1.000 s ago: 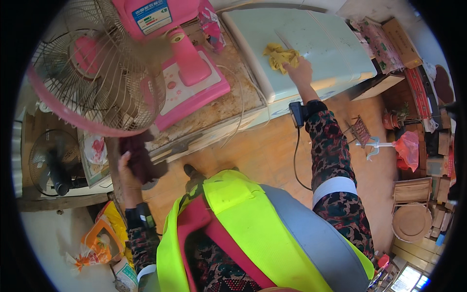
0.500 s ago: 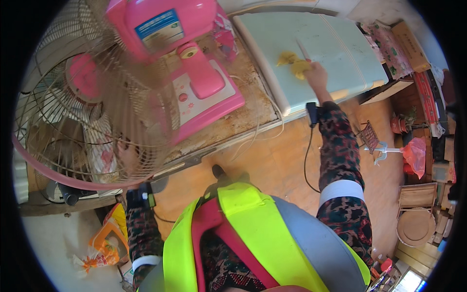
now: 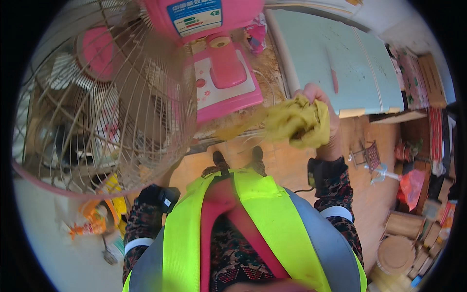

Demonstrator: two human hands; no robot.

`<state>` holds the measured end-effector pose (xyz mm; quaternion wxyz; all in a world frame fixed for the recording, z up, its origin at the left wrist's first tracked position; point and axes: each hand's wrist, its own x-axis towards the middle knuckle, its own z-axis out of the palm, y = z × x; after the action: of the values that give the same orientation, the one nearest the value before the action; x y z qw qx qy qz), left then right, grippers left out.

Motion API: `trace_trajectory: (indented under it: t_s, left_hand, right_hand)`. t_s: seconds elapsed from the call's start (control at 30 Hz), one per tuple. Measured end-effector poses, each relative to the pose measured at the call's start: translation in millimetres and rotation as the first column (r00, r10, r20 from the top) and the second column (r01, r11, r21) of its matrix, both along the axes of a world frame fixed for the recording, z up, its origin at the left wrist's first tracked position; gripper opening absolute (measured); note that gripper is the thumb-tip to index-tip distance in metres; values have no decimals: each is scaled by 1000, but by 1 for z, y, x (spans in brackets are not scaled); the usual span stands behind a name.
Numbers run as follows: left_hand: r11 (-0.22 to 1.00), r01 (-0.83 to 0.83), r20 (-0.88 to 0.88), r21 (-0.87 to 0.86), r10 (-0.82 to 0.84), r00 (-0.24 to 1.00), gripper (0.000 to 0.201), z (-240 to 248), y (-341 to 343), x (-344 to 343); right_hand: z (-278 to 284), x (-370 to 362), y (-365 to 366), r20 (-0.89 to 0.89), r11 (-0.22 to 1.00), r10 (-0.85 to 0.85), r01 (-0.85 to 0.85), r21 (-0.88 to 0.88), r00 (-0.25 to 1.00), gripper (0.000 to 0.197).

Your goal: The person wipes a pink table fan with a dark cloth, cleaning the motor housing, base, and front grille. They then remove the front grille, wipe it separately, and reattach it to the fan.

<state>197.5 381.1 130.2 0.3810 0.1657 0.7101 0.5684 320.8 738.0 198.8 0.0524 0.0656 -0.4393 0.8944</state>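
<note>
My right hand [image 3: 318, 95] grips a crumpled yellow cloth [image 3: 304, 121], lifted in front of the cabinet-like pale green surface [image 3: 311, 53]. One end of the cloth trails left, blurred by motion. A knife with a pink handle [image 3: 334, 82] lies on the green surface beyond that hand. At the left stands a pink electric fan [image 3: 97, 53] with a wire guard. My left hand [image 3: 168, 171] is behind the guard's lower right edge; its fingers are hidden.
The fan's pink and white base [image 3: 226, 92] rests on a worn, stained tabletop [image 3: 270, 95]. On the right are a small folding stool [image 3: 372, 156], a red plastic bag [image 3: 412, 187] and stacked wood [image 3: 404, 225]. An orange bag [image 3: 92, 221] sits at lower left.
My right hand has lifted the yellow cloth off the green surface and drawn it back toward me. The knife stays behind on that surface. My view has shifted left.
</note>
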Motion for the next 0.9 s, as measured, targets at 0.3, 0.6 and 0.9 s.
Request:
trace_trajectory:
  t_s: [0.3, 0.6, 0.9]
  left_hand:
    - [772, -439, 758, 459, -84, 646, 49, -9, 100, 51]
    - [859, -277, 694, 431, -119, 710, 48, -12, 151, 71]
    - [884, -442, 271, -154, 468, 841, 54, -43, 50, 81]
  right_hand:
    - [-37, -21, -62, -39, 502, 44, 12, 865, 998, 63]
    - [-104, -26, -15, -303, 410, -107, 320, 854, 947, 62]
    - [-140, -75, -18, -523, 143, -105, 533, 834, 846, 56]
